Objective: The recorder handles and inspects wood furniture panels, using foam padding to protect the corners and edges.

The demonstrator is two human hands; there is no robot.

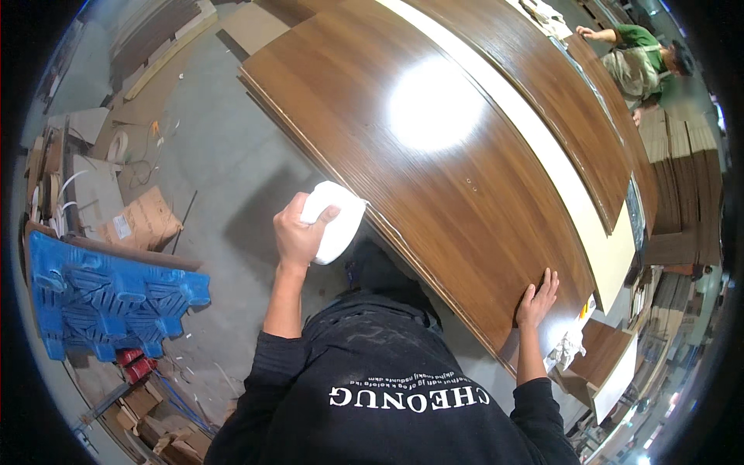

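Note:
My left hand (298,231) is wrapped round a white plastic squeeze bottle (339,225). The bottle is tilted, its narrow end at the near edge of a brown wood-grain panel (457,205). A thin pale line runs along that edge below the bottle's tip; what it is I cannot make out for certain. Toward the panel's right end, my right hand (537,301) rests on its surface with fingers outstretched, holding nothing. A bright light reflects off the panel's top. More brown boards lie beneath it.
A second brown panel (542,70) lies beyond a cream board (608,256). At the far right a co-worker (639,62) stands by the stack. A blue plastic pallet (108,294) and cardboard (147,219) are at left. Crumpled white plastic (567,349) lies beside my right arm.

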